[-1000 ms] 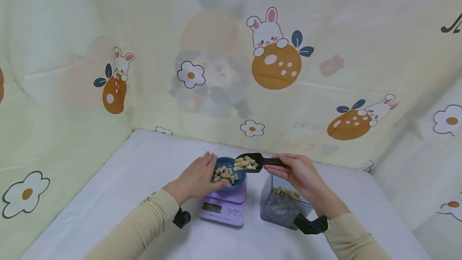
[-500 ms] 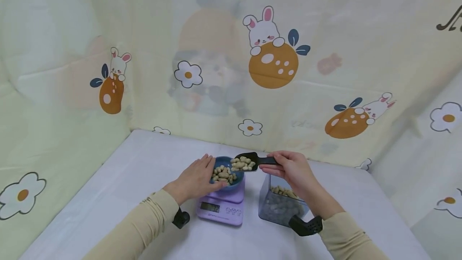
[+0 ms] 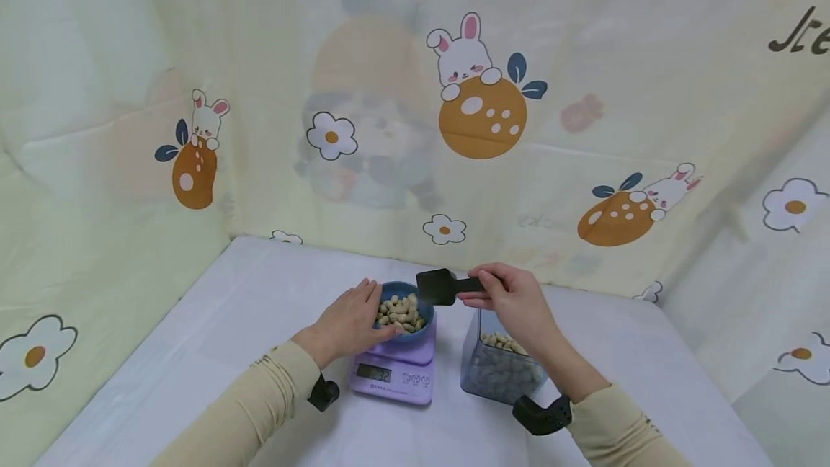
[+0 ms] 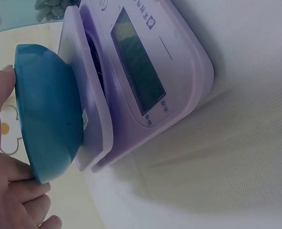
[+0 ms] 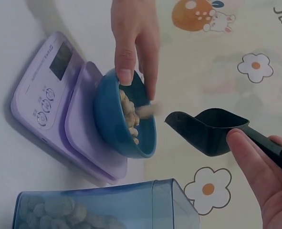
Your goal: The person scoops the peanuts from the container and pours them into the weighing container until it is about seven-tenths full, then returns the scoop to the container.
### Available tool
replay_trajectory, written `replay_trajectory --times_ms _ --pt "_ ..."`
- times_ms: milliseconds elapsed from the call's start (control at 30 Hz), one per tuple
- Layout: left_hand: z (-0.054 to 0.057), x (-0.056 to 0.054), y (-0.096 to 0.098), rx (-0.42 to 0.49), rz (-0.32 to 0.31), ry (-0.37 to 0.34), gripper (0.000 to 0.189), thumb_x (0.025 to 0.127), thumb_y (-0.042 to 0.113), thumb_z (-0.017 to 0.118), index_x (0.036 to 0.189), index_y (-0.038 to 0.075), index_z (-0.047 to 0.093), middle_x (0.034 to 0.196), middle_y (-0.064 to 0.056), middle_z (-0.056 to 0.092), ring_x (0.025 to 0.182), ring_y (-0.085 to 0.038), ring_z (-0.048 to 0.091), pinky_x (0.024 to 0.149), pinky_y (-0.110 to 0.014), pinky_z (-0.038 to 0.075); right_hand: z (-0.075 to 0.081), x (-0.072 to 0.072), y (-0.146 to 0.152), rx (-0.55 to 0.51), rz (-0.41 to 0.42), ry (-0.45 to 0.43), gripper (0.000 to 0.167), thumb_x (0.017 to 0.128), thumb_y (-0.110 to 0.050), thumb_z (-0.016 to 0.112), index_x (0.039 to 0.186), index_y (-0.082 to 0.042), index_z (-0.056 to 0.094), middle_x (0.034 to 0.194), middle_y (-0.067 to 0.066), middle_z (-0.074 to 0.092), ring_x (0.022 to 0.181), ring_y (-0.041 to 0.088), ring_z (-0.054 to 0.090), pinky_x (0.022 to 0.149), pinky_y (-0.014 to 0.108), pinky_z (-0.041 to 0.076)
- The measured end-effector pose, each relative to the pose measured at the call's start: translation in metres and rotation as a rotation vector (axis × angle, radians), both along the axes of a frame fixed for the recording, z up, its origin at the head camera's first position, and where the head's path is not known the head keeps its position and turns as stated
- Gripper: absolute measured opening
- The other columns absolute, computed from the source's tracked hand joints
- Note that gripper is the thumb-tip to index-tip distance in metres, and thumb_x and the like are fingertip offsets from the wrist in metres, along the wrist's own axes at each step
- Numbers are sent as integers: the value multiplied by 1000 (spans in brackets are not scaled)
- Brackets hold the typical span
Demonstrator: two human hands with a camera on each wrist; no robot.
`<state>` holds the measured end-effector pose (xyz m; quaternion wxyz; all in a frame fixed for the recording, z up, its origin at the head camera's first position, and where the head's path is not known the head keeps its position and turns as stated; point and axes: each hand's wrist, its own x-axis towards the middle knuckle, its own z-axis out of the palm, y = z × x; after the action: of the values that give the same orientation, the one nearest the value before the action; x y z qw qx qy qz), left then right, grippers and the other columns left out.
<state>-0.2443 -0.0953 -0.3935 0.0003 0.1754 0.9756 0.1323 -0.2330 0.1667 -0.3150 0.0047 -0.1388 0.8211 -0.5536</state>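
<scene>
My left hand (image 3: 346,319) holds the side of a small blue bowl (image 5: 113,114), thumb at the rim. Unshelled peanuts (image 3: 400,312) lie in the bowl, which sits on a purple kitchen scale (image 3: 392,379). My right hand (image 3: 515,301) grips the handle of a black scoop (image 3: 437,287), raised beside the bowl's right rim and tipped so its underside faces up in the head view. The right wrist view shows the scoop (image 5: 210,131) from the side, with a blurred peanut (image 5: 149,110) in the air by the bowl's opening.
A clear bluish bin (image 3: 496,377) with more peanuts (image 3: 502,341) stands right of the scale, below my right forearm. A white cloth (image 3: 259,294) covers the table. Printed curtain walls (image 3: 369,222) rise behind it and at both sides.
My right hand has moved slightly left and turned the scoop over; its load of peanuts no longer shows and the bowl's pile is higher. My left hand stays on the bowl.
</scene>
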Motion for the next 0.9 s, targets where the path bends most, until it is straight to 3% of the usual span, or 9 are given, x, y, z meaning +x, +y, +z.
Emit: replay_trajectory --times_ms 133,300,900 --pt "-1 0 0 4 5 -3 92 94 63 52 151 -7 33 158 -22 34 149 -36 29 122 -48 27 0 2 -1 37 3 68 28 106 -11 45 121 7 61 125 26 62 99 32 74 83 33 59" --pt "-2 1 0 4 8 -3 91 94 62 53 151 -7 33 158 -23 34 149 -37 29 122 -48 27 2 5 -1 50 -15 82 30 106 -13 46 123 6 60 125 25 63 99 30 74 84 33 59" --pt "-1 -1 1 7 8 -16 93 94 64 52 151 -6 32 159 -22 32 150 -36 27 122 -47 26 5 6 18 -59 -61 -17 33 107 -17 43 128 3 57 130 24 61 102 23 74 89 30 57"
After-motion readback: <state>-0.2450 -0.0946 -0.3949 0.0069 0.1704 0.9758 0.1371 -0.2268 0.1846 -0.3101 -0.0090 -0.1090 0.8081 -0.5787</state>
